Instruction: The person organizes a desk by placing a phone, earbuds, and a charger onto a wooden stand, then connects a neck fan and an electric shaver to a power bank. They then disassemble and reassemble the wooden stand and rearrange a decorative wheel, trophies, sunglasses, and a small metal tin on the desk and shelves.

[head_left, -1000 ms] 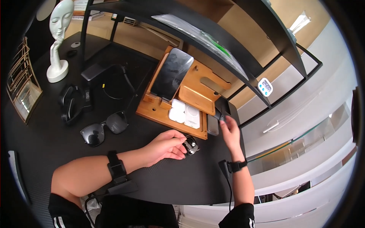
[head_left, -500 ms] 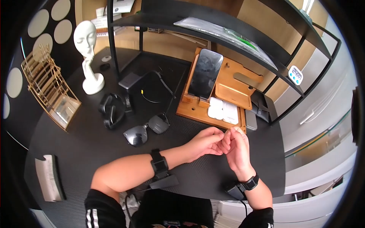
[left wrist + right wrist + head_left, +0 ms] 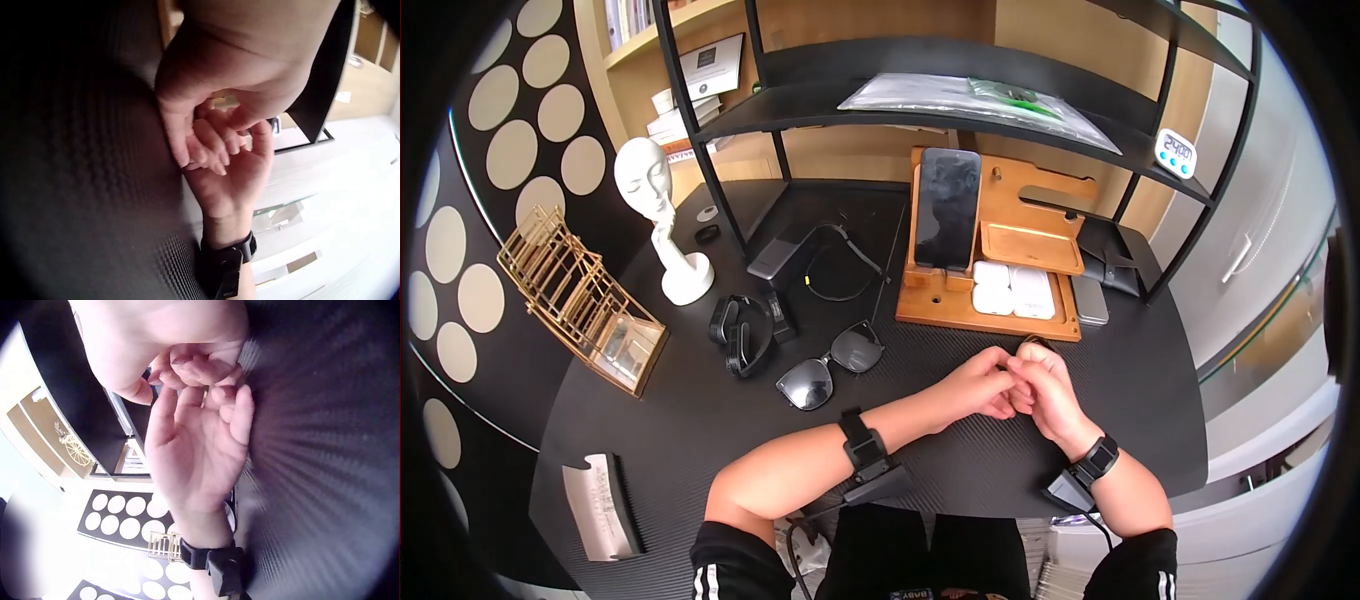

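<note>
1. As it stretches across most of the head view, the black desk carries everything within the person's reach.
2. A black shelf unit spans its rear, with a clear plastic packet lying on the board.
3. A wooden stand sits beyond the two hands, near the desk's right side.
4. The left hand and right hand meet over the desk, in front of the stand. In both wrist views the fingers of each are bent inward and the fingertips come together. Whether either grip pinches anything cannot be told, since the fingers cover the space between.
5. A dark-screened phone leans nearly upright on the stand's left part.
6. Sunglasses lie on the desk to the left of the hands, lenses facing the person.
7. White cases rest side by side on the stand's base, below the small tray.
8. Smallest is a dark sliver at the far side of the right hand, just before the stand's front edge; most of it is hidden, so what it belongs to is unclear.
</note>
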Motion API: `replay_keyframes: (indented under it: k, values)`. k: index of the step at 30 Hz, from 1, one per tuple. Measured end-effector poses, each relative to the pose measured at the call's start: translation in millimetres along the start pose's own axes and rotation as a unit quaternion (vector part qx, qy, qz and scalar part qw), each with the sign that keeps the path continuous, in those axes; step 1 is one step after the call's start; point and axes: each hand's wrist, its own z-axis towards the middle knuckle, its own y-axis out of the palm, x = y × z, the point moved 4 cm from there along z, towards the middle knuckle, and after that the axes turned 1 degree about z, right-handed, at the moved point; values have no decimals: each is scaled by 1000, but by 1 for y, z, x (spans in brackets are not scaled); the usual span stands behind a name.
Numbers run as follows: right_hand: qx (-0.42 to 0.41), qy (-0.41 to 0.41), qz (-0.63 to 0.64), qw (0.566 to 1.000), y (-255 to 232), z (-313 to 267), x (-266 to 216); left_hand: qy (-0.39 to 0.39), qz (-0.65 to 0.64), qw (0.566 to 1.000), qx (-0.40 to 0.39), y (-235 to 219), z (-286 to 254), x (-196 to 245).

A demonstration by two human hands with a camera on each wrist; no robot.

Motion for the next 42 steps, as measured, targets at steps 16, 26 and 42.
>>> replay_keyframes:
  k: [16,26,42]
  values:
    - [-152,65,-157,974,15,-6,6,-64,623,770,-124,17,-67,60]
    - [-172,78,-199,962,18,-1,9,29,779,593,201,-46,-110,126]
    - [-192,63,-198,959,20,0,13,-200,830,499,151,-81,-88,91]
